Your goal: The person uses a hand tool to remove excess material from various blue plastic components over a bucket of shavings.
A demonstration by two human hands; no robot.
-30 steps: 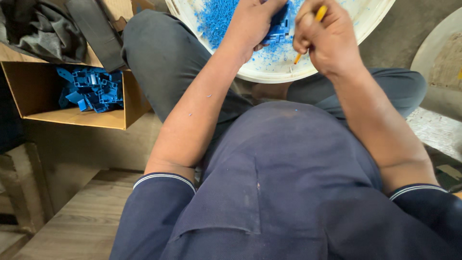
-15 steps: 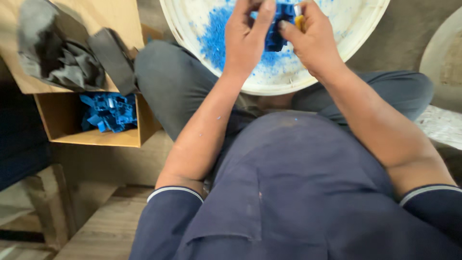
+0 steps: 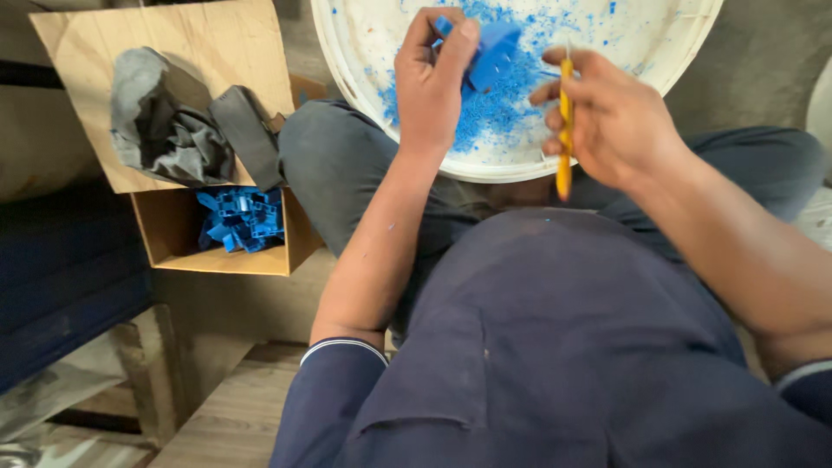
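Nearest, the right hand [image 3: 615, 117] was closed around a yellow-handled tool [image 3: 564, 130], held upright. Just beyond, the left hand [image 3: 433, 82] pinched a blue plastic part [image 3: 492, 54] over a white basin [image 3: 364, 104] littered with blue shavings [image 3: 498, 113]. A cardboard box [image 3: 165, 230] of blue parts sat well apart.

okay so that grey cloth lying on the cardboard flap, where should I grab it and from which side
Probably pinch the grey cloth at its raised, bunched folds near the middle, coming straight down from above. It lies crumpled on the cardboard flap, so the folds stand up to be gripped; the dark piece beside it crowds the right edge.
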